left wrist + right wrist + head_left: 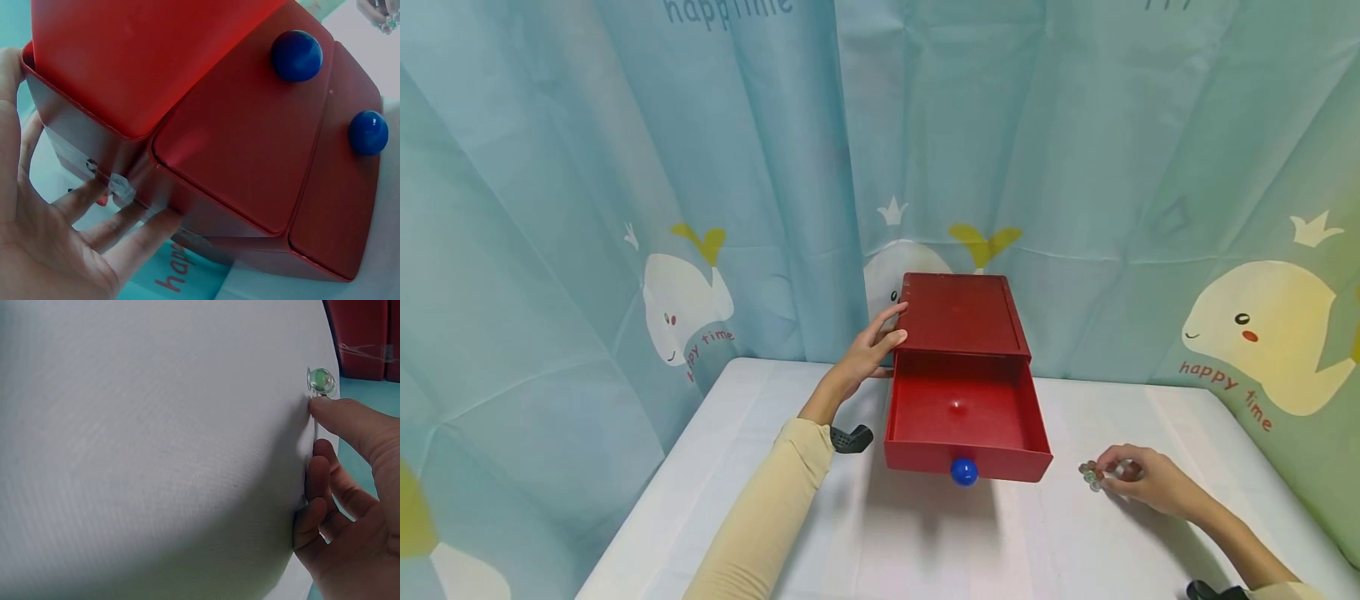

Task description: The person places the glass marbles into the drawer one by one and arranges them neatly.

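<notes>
"Happy time" curtain point(1225, 167) behind hands point(1150, 483)

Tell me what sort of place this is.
Probably a staged tabletop set, not a lived-in room: a white-covered table is walled by a whale-print "happy time" curtain, with only a red drawer box and glass marbles on it.

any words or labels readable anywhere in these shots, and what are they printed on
"happy time": red letters on the curtain, under the right whale.
"time", with partly hidden letters before it: under the left whale.
"happ" then unclear letters: top of the curtain, cut off by the frame edge.
"happ": red letters on teal in the left wrist view, below the red drawer box.
The box, its blue knob and the table show no text.
</notes>
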### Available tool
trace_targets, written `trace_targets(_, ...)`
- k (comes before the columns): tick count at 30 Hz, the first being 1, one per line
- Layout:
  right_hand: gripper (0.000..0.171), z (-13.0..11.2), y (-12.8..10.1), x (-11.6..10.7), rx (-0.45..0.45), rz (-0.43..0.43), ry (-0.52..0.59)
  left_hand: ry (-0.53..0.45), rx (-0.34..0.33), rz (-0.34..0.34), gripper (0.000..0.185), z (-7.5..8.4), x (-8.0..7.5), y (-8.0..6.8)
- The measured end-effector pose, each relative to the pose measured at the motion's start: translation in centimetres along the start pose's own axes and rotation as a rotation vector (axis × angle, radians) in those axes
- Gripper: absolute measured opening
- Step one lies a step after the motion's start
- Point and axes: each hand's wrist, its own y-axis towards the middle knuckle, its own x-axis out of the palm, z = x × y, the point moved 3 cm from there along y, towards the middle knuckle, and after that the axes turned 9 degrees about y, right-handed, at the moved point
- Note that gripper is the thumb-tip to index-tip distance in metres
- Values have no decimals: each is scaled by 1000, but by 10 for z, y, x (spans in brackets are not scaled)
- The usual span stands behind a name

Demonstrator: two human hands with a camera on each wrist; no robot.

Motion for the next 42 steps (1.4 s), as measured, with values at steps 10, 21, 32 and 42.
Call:
trace_targets(10,17,-1,-1,0,-29,0,12,10,4,5,61,3,0,-2)
trace_targets(21,15,-1,0,-1,8,-23,19,17,2,5,62,3,0,-2)
trace_targets(32,14,-3,0,-2,0,-32,20,7,5,9,62,3,0,-3)
trace_targets(42,11,-4,6,-5,-6,-133,53,6,-2,7,62,2,0,-3)
